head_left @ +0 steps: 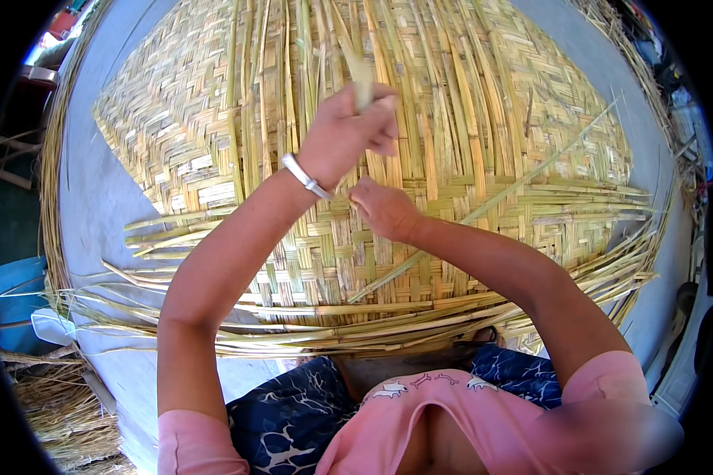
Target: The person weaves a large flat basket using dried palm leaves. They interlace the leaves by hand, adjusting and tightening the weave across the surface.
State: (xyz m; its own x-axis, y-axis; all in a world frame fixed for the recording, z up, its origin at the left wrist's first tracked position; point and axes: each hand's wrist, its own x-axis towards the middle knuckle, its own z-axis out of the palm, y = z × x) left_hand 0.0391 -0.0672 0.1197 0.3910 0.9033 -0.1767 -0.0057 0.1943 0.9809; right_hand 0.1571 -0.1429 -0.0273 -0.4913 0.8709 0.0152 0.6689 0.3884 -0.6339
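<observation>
At the centre of the head view, a large woven bamboo mat (420,158) lies flat on a pale grey floor (95,214), its loose strip ends fanning out toward the person. The left hand (345,134) is raised above the weave, its grip closed on a single bamboo strip (358,75) pulled upward. The right hand (382,207) presses on the mat just below, fingers curled; whether its grip holds a strip cannot be told. To do this step well, keep the lifted strip taut and in line with its row while the lower hand pins the crossing strips. The left wrist hides the contact point, and the mat's far edge is cut off.
</observation>
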